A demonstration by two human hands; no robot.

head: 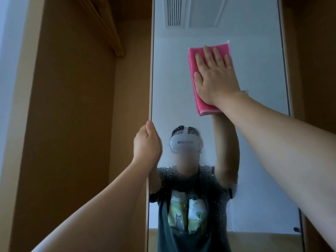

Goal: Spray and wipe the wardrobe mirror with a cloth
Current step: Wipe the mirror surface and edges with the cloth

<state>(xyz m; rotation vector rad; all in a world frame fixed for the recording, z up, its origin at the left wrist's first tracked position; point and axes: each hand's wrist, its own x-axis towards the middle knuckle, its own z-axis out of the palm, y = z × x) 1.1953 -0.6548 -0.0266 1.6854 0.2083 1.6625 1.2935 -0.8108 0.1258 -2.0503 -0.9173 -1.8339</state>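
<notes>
Beige edge strip [150, 88] of the wardrobe mirror [181, 79] is what my left hand [146, 144] has hold of, abt mid-height: fingers curled round the edge to the back (mostly out of sight), thumb up along the strip. Higher up, my right hand [216, 77] lies flat on the pink cloth [204, 106], fingers straight & a little apart, pressing it to the glass. Cloth is folded into a tall rectangle w/ a paler hem at top & btm, & sits in the mirror's upper right part, near the right edge. Below it the glass carries spray droplets [181, 171], thickest across the middle, where my reflection's headset & dark T-shirt show. Top of the mirror reflects a ceiling vent [174, 11]. Behind the door, to the left, is the brown wardrobe interior [72, 106] w/ a wooden rail [109, 30] up top.
</notes>
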